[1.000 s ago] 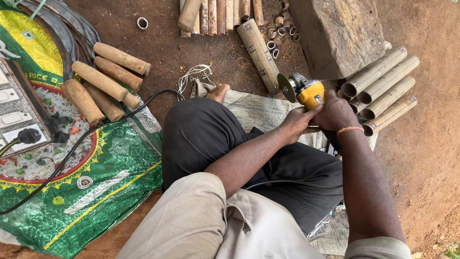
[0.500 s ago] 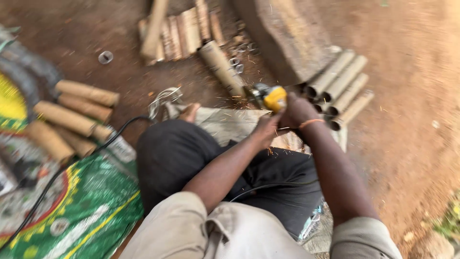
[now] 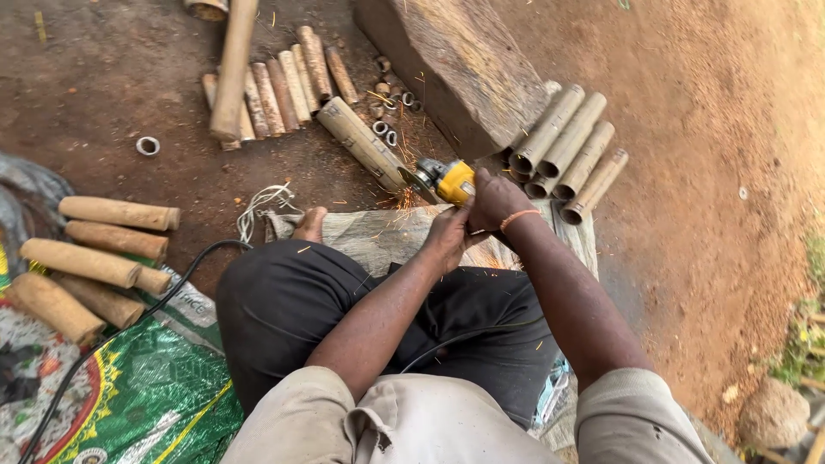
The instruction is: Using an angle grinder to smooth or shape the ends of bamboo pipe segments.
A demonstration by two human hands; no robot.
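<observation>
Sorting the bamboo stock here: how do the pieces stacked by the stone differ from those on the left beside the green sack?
The stack by the stone is greyish-green, with hollow open ends facing the camera; the left pieces are tan, their ends looking closed. The stone stack lies diagonally, the left pieces nearly level. Both are cut bamboo cylinders lying side by side.

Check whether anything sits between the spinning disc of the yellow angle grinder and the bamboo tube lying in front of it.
Nothing visible does. The yellow angle grinder, gripped by the left hand and right hand, has its disc against the end of the bamboo tube, with sparks at that spot. The small cut bamboo rings lie off to the side.
</observation>
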